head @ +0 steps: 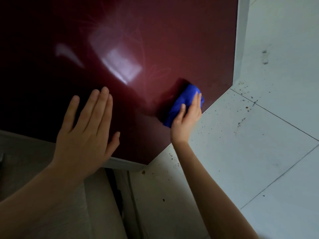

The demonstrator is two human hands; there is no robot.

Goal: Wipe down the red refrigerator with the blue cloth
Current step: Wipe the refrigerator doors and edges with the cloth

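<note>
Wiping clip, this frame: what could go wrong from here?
The blue cloth is wadded in the right hand, so it may wipe only a narrow strip of the glossy red refrigerator. It sits near the door's edge; a stroke could slip off toward the speckled floor and pick up grit. The left hand, flat on the door, may leave fresh prints.

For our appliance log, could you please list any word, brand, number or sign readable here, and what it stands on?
None: no text can be read. The red refrigerator shows only a faint line pattern and glare; the blue cloth held by the right hand shows no label.
</note>
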